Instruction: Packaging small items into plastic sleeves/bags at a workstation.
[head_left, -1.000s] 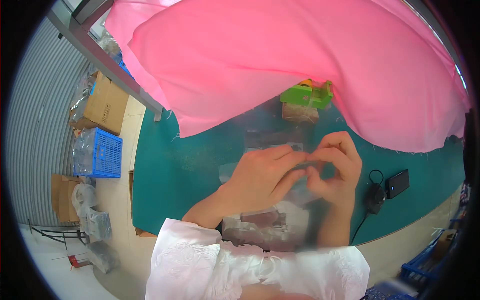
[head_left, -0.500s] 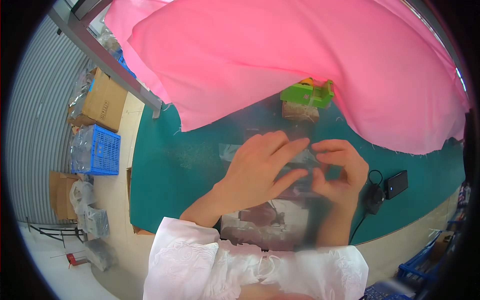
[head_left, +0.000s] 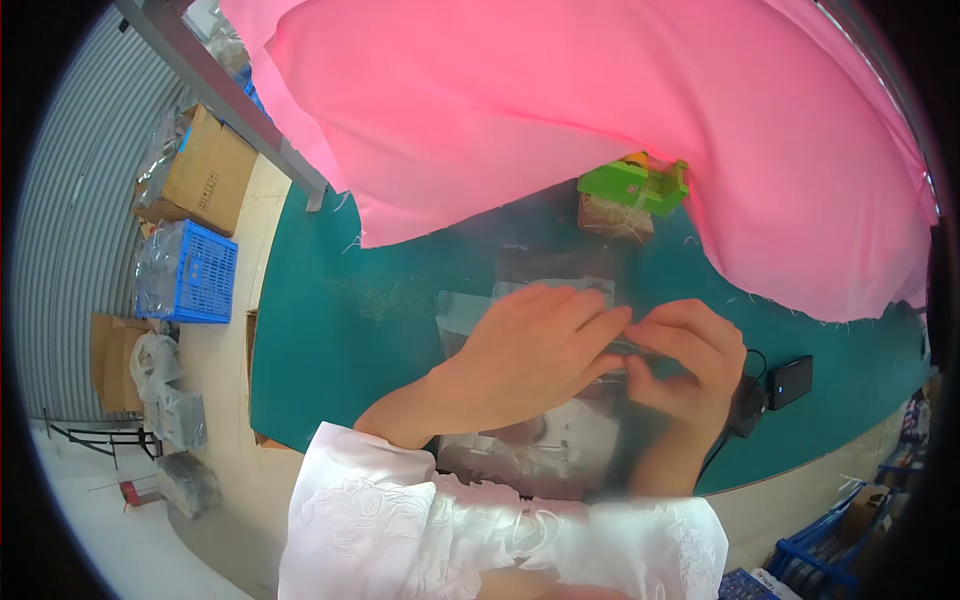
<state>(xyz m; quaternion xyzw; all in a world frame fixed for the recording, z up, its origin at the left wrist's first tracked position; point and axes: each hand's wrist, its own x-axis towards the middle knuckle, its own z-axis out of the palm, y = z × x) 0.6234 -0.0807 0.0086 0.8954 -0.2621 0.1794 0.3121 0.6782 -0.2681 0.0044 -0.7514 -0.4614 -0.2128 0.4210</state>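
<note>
Barely visible: a small dark piece between two hands

Mostly hidden, a small dark flat object (head_left: 625, 347) sits pinched between the fingertips of the left hand (head_left: 530, 350) and the right hand (head_left: 690, 360), above a clear plastic bag (head_left: 530, 440) on the teal cloth-covered table (head_left: 340, 330). What the object is cannot be made out. Both hands are curled nearly closed on it. Two hands, one green tape dispenser (head_left: 635, 185), one black box with cable (head_left: 790, 380), one blue plastic crate (head_left: 190, 275). A large pink fabric sheet (head_left: 560, 110) covers the table's far side. Since half a second ago the hands sit slightly closer together.
</note>
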